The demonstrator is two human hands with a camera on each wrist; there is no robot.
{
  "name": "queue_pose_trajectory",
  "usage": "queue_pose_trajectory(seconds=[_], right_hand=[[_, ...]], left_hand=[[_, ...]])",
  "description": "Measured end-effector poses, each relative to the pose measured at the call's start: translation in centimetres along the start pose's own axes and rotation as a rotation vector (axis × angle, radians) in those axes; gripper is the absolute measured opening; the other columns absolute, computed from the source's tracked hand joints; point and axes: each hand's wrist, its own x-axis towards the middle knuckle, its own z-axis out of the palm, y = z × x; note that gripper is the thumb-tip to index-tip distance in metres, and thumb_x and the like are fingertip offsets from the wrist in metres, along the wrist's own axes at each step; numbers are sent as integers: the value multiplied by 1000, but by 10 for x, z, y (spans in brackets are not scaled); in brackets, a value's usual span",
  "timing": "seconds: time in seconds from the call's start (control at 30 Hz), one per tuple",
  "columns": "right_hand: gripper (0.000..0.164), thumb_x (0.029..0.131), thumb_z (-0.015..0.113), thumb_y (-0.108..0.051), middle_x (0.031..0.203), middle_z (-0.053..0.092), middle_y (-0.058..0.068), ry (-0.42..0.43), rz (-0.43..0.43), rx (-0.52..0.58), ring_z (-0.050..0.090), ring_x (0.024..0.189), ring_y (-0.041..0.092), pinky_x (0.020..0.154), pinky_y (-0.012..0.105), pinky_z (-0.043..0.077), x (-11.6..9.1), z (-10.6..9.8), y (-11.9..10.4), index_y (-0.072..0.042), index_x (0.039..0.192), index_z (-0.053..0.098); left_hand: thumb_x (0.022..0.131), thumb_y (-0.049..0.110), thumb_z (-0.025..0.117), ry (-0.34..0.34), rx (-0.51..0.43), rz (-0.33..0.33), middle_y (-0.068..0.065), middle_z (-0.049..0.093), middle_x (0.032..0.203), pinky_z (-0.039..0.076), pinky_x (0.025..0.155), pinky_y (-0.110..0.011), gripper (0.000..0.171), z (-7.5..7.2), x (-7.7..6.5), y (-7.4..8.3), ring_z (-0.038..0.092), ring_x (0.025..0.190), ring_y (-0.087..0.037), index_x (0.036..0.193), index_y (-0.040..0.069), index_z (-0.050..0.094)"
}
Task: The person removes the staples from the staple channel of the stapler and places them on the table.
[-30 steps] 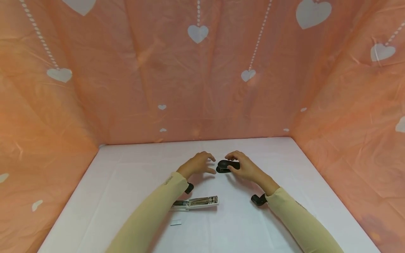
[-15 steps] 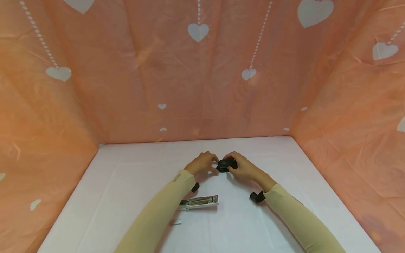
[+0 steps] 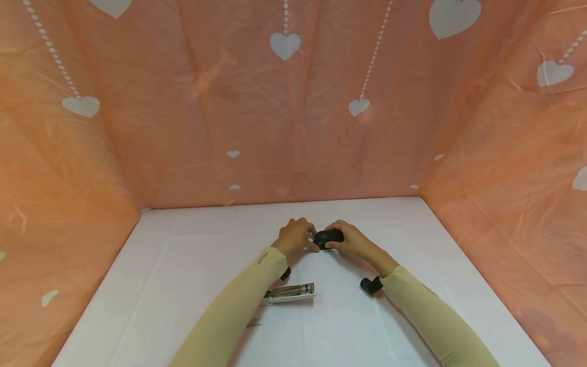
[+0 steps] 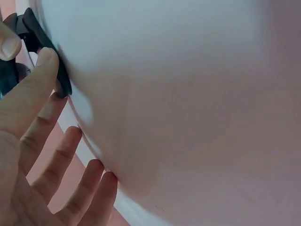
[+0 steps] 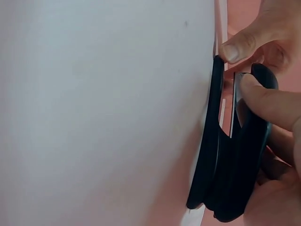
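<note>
A black stapler (image 3: pixel 328 236) is between my hands near the back of the white table. My right hand (image 3: pixel 356 243) grips its upper arm from the right, the thumb (image 5: pixel 254 92) lying along the metal staple channel (image 5: pixel 238 106). In the right wrist view the base (image 5: pixel 207 146) stands apart from the upper arm at the front. My left hand (image 3: pixel 293 237) pinches the front end of that base between thumb and index finger. Its other fingers (image 4: pixel 70 188) are spread, with their tips at the table surface.
A white stapler (image 3: pixel 291 292) lies opened out nearer the front, its left part hidden behind the left sleeve (image 3: pixel 234 311). A thin grey strip (image 3: pixel 254 323) is on the table beside that sleeve. An orange curtain with hearts (image 3: pixel 284 117) rises behind the table.
My left hand has moved right from a gap beside the black stapler to its front end and taken hold there. The left sleeve now covers more of the white stapler and the strip.
</note>
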Motion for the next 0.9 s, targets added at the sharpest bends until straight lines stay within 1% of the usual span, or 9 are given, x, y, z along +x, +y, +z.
queue_pose_trajectory(seconds=[0.1, 0.3, 0.5, 0.73, 0.9], right_hand=[[36, 93, 86, -14, 116, 71, 13, 0, -2, -5, 66, 109, 29, 99, 49, 52, 1, -1, 0, 1, 122, 72], [35, 94, 85, -16, 119, 72, 13, -14, 14, 32, 66, 111, 29, 100, 50, 51, 0, -2, 0, -2, 123, 72], [31, 93, 85, -13, 120, 73, 13, -20, 31, 78, 65, 112, 30, 102, 52, 50, 0, -5, 2, -4, 120, 73], [27, 93, 86, -13, 121, 74, 13, -29, 68, 97, 65, 114, 30, 103, 53, 50, 1, -7, 0, -7, 117, 75], [27, 92, 86, -17, 121, 74, 11, -38, 80, 111, 65, 114, 27, 103, 49, 49, 1, -9, 0, -10, 117, 76]], left_hand=[[82, 32, 96, 5, 10, -13, -3, 70, 120, 53, 95, -56, 31, 1, 0, 1, 60, 114, -32, 103, 17, 80], [82, 28, 97, 21, 0, -24, -2, 69, 112, 53, 93, -55, 26, 1, -3, 4, 59, 109, -31, 91, 16, 75], [81, 27, 97, 30, -10, -21, -3, 68, 113, 53, 92, -54, 26, 3, -2, 4, 58, 109, -30, 90, 16, 75], [81, 27, 98, 34, -14, -33, -1, 67, 105, 52, 94, -55, 27, 4, 0, 6, 58, 107, -29, 91, 15, 75], [79, 27, 99, 37, -16, -38, -1, 67, 104, 52, 92, -55, 28, 4, -3, 7, 58, 105, -28, 92, 15, 76]])
